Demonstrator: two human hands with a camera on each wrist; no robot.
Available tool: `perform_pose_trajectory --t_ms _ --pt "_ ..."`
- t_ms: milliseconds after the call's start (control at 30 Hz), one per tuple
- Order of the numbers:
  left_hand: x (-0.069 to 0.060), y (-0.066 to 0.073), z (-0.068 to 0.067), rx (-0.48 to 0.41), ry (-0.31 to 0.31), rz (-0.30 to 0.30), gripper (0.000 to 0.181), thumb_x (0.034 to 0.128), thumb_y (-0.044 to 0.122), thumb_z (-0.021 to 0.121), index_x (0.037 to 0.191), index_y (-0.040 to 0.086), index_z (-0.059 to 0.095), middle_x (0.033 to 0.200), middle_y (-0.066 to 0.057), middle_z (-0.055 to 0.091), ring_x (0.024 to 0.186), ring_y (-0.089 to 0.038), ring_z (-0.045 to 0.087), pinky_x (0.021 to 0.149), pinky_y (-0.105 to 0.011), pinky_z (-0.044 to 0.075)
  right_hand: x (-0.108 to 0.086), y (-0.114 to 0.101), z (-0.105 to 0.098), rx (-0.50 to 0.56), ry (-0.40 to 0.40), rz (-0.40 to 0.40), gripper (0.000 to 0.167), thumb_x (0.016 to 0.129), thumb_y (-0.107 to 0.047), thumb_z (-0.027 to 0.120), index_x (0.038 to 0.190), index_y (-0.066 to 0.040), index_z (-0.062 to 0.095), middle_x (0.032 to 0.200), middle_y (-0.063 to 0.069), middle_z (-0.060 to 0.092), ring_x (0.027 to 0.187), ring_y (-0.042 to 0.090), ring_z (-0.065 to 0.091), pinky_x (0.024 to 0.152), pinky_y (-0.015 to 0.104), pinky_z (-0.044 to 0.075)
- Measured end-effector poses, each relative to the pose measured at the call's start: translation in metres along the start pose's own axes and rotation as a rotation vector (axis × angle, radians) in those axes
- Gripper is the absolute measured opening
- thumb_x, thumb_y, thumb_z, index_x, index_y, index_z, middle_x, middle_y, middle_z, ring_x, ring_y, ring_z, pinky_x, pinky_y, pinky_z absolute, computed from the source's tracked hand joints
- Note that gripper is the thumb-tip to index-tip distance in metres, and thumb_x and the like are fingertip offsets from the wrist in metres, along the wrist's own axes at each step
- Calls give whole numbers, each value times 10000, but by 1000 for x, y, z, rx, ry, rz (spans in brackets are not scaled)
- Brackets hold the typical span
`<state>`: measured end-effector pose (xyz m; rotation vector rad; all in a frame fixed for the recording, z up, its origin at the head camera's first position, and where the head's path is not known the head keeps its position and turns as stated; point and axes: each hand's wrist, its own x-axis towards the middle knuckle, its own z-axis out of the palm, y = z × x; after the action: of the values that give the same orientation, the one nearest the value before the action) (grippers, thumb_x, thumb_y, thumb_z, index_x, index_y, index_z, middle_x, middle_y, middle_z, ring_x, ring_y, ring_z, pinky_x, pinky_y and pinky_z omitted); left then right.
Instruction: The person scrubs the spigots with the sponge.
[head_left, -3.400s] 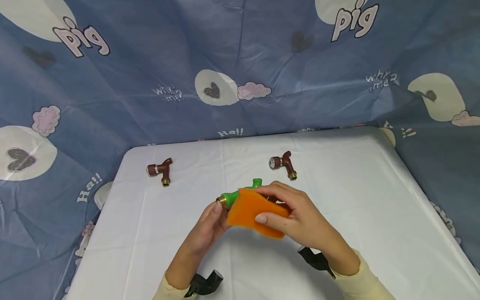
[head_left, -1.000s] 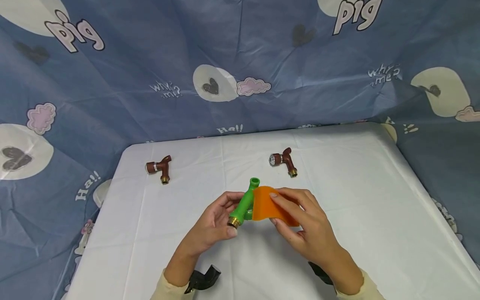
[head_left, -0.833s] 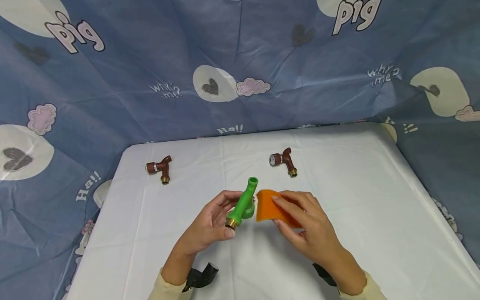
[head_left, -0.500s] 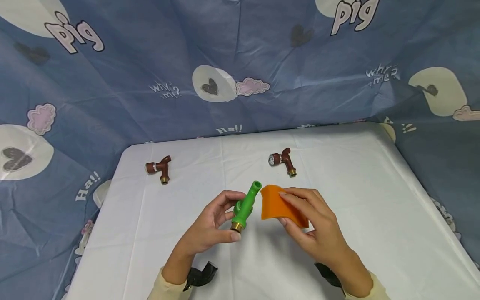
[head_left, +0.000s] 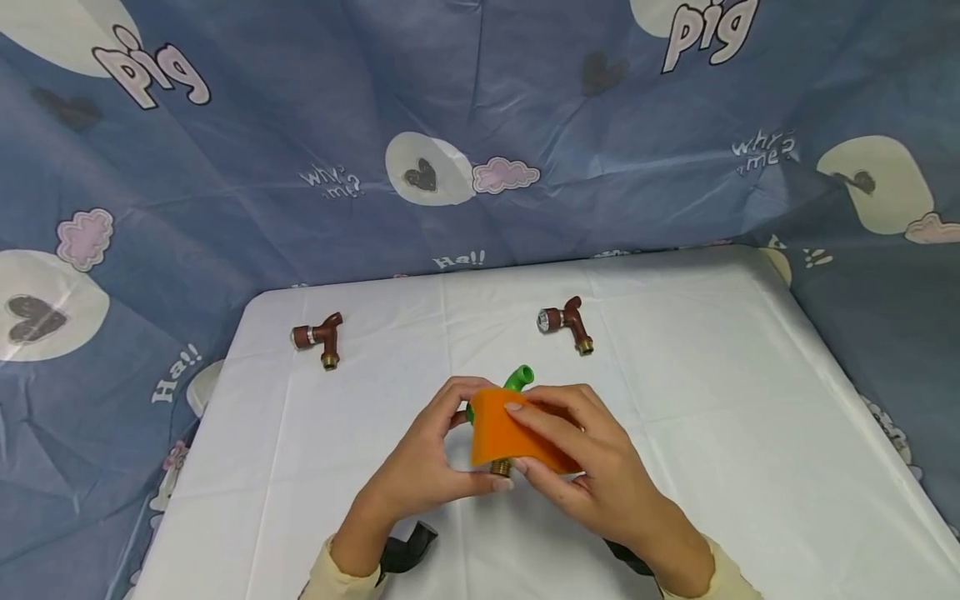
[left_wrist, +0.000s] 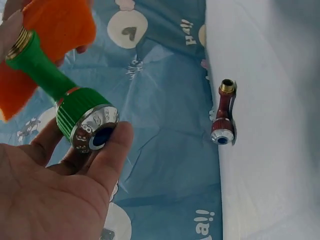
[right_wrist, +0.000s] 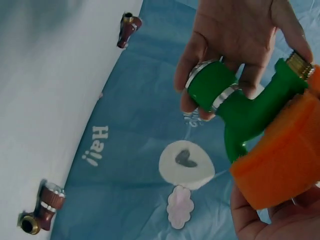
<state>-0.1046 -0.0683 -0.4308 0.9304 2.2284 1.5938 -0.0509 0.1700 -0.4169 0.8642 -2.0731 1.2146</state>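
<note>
A green tap [right_wrist: 260, 107] with a brass threaded end and a silver-rimmed knob is held above the table by my left hand [head_left: 423, 454]. The thumb is at the threaded end and the fingers are around the knob [left_wrist: 87, 120], as the left wrist view shows. My right hand [head_left: 600, 458] pinches an orange sponge cloth [head_left: 506, 429] between thumb and fingers. In the head view the cloth lies across the tap's body, leaving the spout and brass end showing. In the right wrist view the cloth sits against the tap's side.
Two brown taps lie on the white table [head_left: 712, 400], one at the back left [head_left: 322, 337] and one at the back centre right [head_left: 570, 323]. A blue patterned cloth [head_left: 315, 242] hangs behind the table. Black wrist cameras [head_left: 408, 546] sit on the forearms.
Half a second ago the orange cloth was apart from the tap, to its right. My right hand has brought it left onto the tap. The left hand has turned the tap slightly.
</note>
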Motion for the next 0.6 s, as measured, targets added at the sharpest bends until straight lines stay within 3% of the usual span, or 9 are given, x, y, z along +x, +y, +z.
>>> perform_pose_trajectory --t_ms 233,600 --pt "-3 1 -7 -9 -1 30 835 764 193 971 1450 214 494 1486 48 479 1352 -206 508 1127 -387 458 -3 9 -5 -109 -6 55 403 1047 -389 653 1294 -81 733 1280 115 640 1096 266 578 963 169 483" --pt "-1 1 -12 -19 30 92 886 730 171 991 1469 206 503 1486 8 490 1340 -230 515 1121 -382 465 -20 24 -20 -149 22 171 435 1029 -454 658 1277 -109 750 1271 67 661 1115 238 579 916 153 473"
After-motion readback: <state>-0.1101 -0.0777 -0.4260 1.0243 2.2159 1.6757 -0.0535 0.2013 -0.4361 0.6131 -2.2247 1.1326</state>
